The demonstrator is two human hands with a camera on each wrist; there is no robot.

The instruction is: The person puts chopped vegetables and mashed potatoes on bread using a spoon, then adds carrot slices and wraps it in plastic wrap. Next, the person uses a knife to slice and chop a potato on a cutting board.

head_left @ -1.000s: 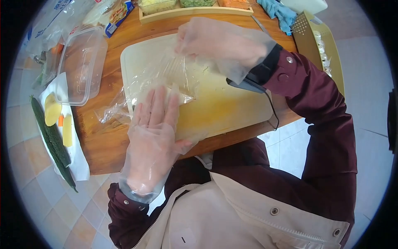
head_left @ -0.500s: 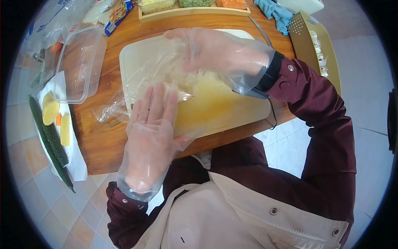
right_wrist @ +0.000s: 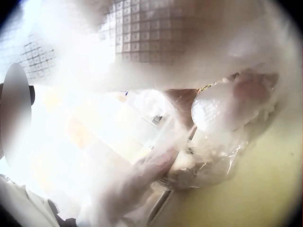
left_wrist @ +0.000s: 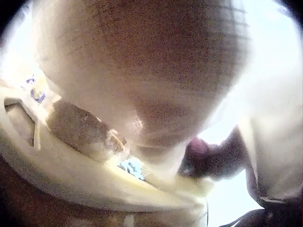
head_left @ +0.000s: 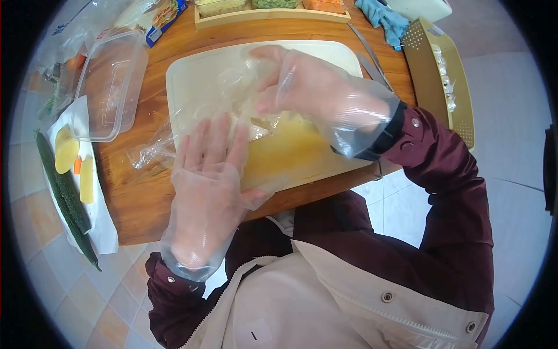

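On the pale cutting board (head_left: 325,55) lies a food bundle (head_left: 260,134) in clear cling film, a pointed corner showing beside the left fingers. Loose film (head_left: 229,87) spreads beyond it, and a crumpled end (head_left: 152,152) sticks out left over the board's edge. My gloved left hand (head_left: 206,195) rests on the bundle with straight fingers, covering most of it. Over the film, my gloved right hand (head_left: 319,90) has its index finger stretched out and its thumb apart. In the right wrist view, a gloved fingertip (right_wrist: 251,94) is right at the wrapped bundle (right_wrist: 203,165).
Left of the board are a clear plastic box (head_left: 110,81), a cucumber (head_left: 64,192) and pale vegetable pieces (head_left: 67,150) on white paper. A tray (head_left: 273,16) of chopped food stands behind. At right lie a knife (head_left: 372,70), a blue cloth (head_left: 385,23) and a yellowish basket (head_left: 468,110).
My right hand, at first pulling up the film, has lowered toward me, its fingers spreading; the film now lies looser and crumpled. My left hand has stayed on the bundle.
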